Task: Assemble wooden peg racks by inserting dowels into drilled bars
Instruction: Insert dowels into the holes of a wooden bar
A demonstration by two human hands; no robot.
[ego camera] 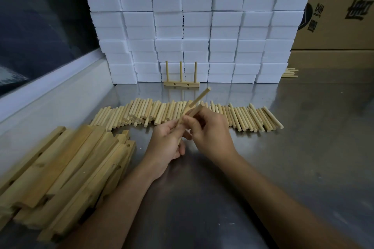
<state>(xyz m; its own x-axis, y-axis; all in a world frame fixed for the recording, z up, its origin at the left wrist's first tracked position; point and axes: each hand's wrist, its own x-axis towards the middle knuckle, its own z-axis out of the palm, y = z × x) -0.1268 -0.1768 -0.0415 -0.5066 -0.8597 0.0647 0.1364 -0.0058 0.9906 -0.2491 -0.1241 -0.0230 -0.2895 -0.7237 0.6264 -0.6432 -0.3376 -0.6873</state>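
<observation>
Dowels in hand: both hands meet just above the table, holding a few sticks between them — the left hand (168,139) is curled round the lower end of one dowel (199,97) that slants up and away, and the right hand (210,127) pinches a second stick (194,112) beside it.
Bar: I cannot see a drilled bar in either hand.
Risk, grip: the held sticks cross, so one could slip and roll across the slick table (303,147).
Bar stack (66,170): left of the left forearm, loosely piled — an elbow nudge could topple it.
Loose dowel row (182,113): just beyond the hands; a dropped stick would scatter it.
Finished rack (181,83): farther off, upright against white blocks (192,26), easily tipped.
</observation>
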